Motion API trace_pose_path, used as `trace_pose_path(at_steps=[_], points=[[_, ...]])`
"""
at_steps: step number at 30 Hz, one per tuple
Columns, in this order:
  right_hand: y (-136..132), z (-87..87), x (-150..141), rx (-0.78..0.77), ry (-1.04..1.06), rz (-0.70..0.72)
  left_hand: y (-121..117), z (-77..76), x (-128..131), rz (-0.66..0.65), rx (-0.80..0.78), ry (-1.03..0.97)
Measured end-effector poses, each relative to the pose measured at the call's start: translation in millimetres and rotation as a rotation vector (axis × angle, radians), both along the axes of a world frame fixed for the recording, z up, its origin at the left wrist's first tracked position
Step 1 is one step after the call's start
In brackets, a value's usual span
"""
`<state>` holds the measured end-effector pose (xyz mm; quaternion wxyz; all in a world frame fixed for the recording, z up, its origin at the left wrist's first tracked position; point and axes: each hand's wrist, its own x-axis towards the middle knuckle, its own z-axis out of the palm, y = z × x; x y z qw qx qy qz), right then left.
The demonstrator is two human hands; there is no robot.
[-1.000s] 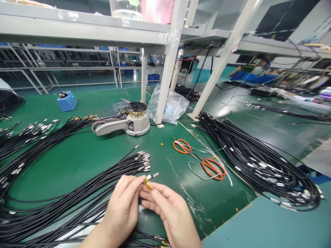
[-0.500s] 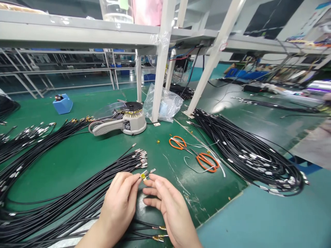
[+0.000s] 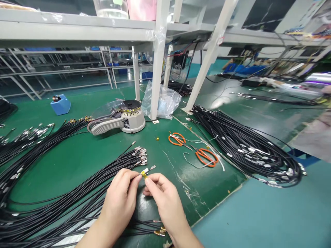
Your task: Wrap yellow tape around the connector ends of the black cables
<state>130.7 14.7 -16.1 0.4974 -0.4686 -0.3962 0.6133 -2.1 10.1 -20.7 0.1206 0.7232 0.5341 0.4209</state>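
My left hand (image 3: 121,203) pinches the end of a thin black cable near its small metal terminal (image 3: 145,171). My right hand (image 3: 165,198) pinches a bit of yellow tape (image 3: 144,175) wrapped at that same cable end. Both hands meet above the green mat (image 3: 85,155), just in front of a fanned row of black cables with metal terminals (image 3: 138,156). Two cable ends with brass connectors (image 3: 160,231) lie under my right wrist.
A grey tape dispenser (image 3: 119,120) stands behind the cables. Two orange scissors (image 3: 192,148) lie to the right, beside a large coil of black cables (image 3: 245,148). More cable bundles (image 3: 31,144) spread at left. A blue box (image 3: 60,104), a plastic bag (image 3: 162,101) and white shelf legs (image 3: 157,58) stand further back.
My right hand, open half a second ago, has closed its fingers back onto the yellow tape at the cable end. The view has drifted slightly.
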Motion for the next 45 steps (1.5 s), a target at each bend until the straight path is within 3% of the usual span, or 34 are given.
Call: trace_pose_path(at_steps=[7,12,21,33,40,45], points=[[1,-0.6,-1,0.057,-0.051,-0.011,-2,4.4,3,0.040,-0.302,-0.168],[1,-3.6,-3,0.089,-0.069,-0.026,-1,4.5,7,0.069,-0.531,-0.420],[2,-6.1,-5,0.107,-0.052,-0.040,4,6.9,7,0.037,-0.645,-0.685],[6,-0.4,-3,0.148,-0.011,0.033,8,14.2,1,-0.205,-0.832,-1.020],[2,-2.2,3,0.171,0.005,0.136,13,15.1,-11,-0.442,-1.026,-1.044],[1,-2.6,8,0.154,0.100,0.177,9,19.6,-14,-0.535,-1.127,-1.054]])
